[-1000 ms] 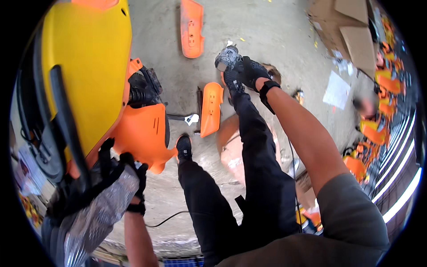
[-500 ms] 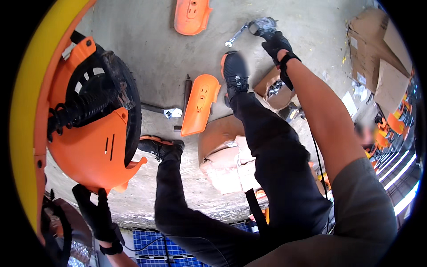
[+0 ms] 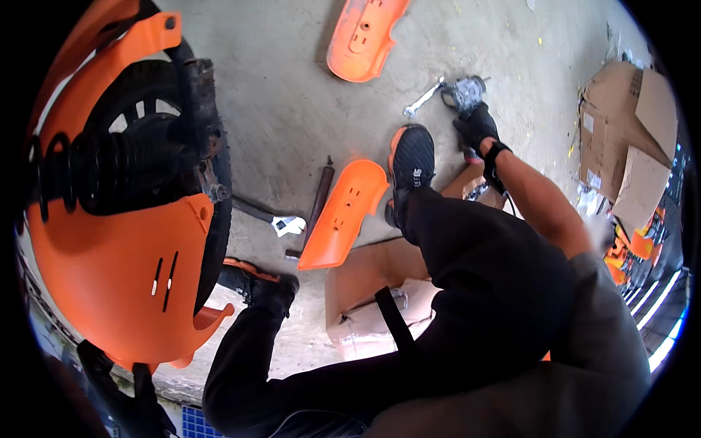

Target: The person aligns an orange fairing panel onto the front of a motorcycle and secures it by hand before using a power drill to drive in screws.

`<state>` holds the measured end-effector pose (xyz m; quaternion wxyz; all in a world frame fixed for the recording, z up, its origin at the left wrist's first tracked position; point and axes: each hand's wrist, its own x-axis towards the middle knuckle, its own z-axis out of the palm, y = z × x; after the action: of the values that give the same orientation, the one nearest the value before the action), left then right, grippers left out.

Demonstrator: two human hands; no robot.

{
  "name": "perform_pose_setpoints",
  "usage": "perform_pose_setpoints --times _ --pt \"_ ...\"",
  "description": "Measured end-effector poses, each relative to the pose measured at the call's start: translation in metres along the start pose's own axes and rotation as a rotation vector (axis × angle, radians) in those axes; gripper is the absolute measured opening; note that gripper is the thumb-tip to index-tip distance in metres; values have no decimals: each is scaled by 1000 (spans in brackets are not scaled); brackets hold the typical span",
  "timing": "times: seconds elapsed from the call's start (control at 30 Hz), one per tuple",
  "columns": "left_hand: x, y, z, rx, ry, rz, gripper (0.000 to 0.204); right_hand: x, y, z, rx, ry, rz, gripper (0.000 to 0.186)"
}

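Note:
My right hand (image 3: 476, 125), in a black glove, is closed round the grey power tool (image 3: 463, 93), low over the floor beside a silver wrench (image 3: 422, 99). At the lower left, my left hand (image 3: 125, 387), also gloved, grips the bottom edge of an orange fender (image 3: 117, 270), partly hidden by it. The fender surrounds a black wheel (image 3: 219, 244) with a coil-spring shock absorber (image 3: 128, 164) and a dark metal bracket (image 3: 197, 98).
Loose orange covers (image 3: 343, 212) (image 3: 365, 36) lie on concrete, with an adjustable wrench (image 3: 285, 223) and dark tube (image 3: 318, 193). My shoes (image 3: 412, 157) stand among them. Cardboard (image 3: 621, 109) is at right, an open box (image 3: 350, 277) below, orange items (image 3: 639, 244) far right.
The view has lowered toward the wheel; the yellow panel has left the view and the fender looks larger. The power tool has come down beside the wrench, still held in my right hand.

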<state>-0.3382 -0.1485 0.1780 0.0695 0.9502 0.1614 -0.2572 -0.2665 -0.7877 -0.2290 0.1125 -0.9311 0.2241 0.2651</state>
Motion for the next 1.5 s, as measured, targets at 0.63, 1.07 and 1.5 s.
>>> perform_pose_setpoints --times 0.63,1.07,1.5 --pt "44 -27 26 -332 223 438 22 -68 -203 -21 -169 -701 -801 68" --pt "35 -35 50 -257 495 394 31 -72 -185 -67 60 -740 -883 39" --pt "28 -4 72 -323 767 240 32 -63 -207 -81 22 -463 -1077 49"
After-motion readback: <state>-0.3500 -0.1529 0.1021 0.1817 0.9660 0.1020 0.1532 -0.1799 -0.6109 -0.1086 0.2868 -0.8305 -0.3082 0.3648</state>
